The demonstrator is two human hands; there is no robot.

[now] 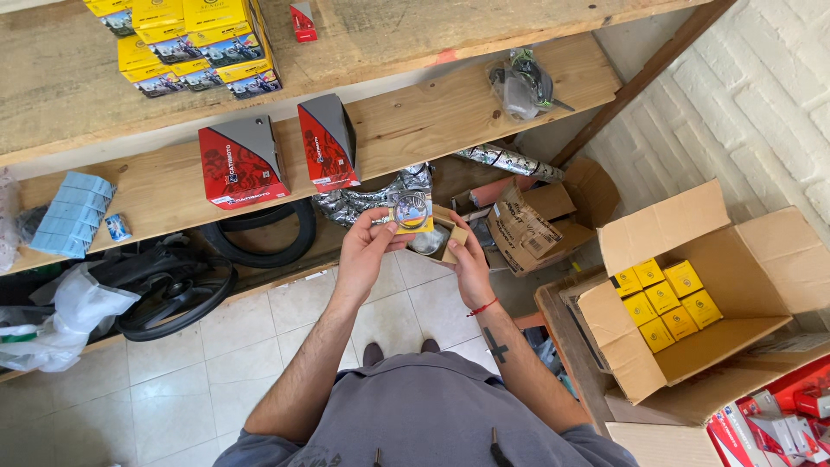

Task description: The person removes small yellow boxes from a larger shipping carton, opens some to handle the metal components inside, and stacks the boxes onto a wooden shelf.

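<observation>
My left hand [367, 246] holds a small yellow package with a round silver part [411, 210] showing on its front, raised in front of the lower wooden shelf. My right hand [469, 257] grips a small open brown cardboard box [451, 235] just right of the package, and something pale sits inside the box. Both hands are close together above the tiled floor. A red string is tied around my right wrist.
Two red and grey boxes [242, 162] stand on the wooden shelf [432, 112], with stacked yellow boxes [194, 39] above. A large open carton [735, 259] with several small yellow boxes sits at right. Tyres [177, 290] and plastic bags lie on the floor at left.
</observation>
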